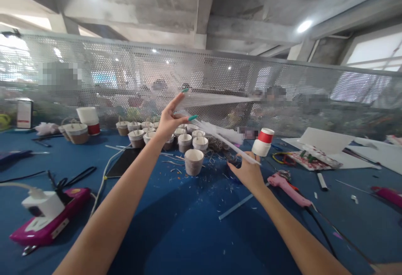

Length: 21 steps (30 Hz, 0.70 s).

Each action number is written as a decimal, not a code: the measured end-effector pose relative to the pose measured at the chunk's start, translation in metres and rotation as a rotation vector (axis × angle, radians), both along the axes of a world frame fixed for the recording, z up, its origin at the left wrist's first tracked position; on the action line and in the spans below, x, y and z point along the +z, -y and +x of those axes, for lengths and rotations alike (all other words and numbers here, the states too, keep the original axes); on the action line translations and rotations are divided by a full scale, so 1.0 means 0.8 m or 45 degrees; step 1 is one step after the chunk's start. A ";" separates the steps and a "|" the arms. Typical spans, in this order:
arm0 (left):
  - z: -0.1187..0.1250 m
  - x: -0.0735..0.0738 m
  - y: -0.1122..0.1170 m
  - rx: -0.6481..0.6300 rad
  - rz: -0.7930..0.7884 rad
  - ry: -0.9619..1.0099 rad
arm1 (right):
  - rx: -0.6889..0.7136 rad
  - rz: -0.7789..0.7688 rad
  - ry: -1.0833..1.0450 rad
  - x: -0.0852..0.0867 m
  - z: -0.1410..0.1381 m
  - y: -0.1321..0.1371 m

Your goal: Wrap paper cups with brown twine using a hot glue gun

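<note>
My left hand [169, 120] is raised above the table, thumb and index finger spread wide. A sheer white stretched material [216, 99] is held taut across those two fingertips and narrows to the right. From near my left thumb a gathered white strip [232, 145] slants down across the back of my right hand [251, 170]. That hand is low over the table, thumb apart, its other fingertips hidden. Just behind it is a stack of white and red paper cups [264, 142]. A small whitish bucket [194, 162] stands between the hands, in front of several similar buckets [137, 138].
A pink glue gun [290, 189] lies right of my right forearm. A clear glue stick [235, 207] lies in front. At left are a purple power strip [47, 220], cables and a dark flat panel [122, 163]. White sheets [326, 141] lie at right. A perforated metal screen [125, 65] rises behind.
</note>
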<state>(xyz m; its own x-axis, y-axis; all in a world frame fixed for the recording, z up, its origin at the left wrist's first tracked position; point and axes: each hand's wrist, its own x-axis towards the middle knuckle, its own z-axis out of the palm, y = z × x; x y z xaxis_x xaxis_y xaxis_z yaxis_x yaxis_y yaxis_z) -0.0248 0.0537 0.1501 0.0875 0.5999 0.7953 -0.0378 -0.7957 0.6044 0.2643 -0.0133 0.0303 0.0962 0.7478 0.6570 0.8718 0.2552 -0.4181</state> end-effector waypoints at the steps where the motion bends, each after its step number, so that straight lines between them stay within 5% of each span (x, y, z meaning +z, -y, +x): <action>1: 0.002 -0.003 -0.003 -0.025 -0.021 0.017 | 0.117 0.065 -0.127 0.001 0.000 0.001; 5: 0.008 -0.014 -0.009 -0.070 -0.089 0.016 | 0.777 -0.138 -0.855 0.021 -0.013 0.016; 7: 0.011 -0.018 -0.009 -0.076 -0.119 0.006 | 0.971 -0.185 -1.157 0.035 -0.022 0.024; 13: 0.013 -0.021 -0.006 -0.037 -0.306 -0.008 | 1.011 -0.123 -1.600 0.068 -0.028 0.023; 21: 0.007 -0.020 -0.002 -0.038 -0.144 -0.129 | 1.228 -0.670 -1.959 0.081 0.011 -0.002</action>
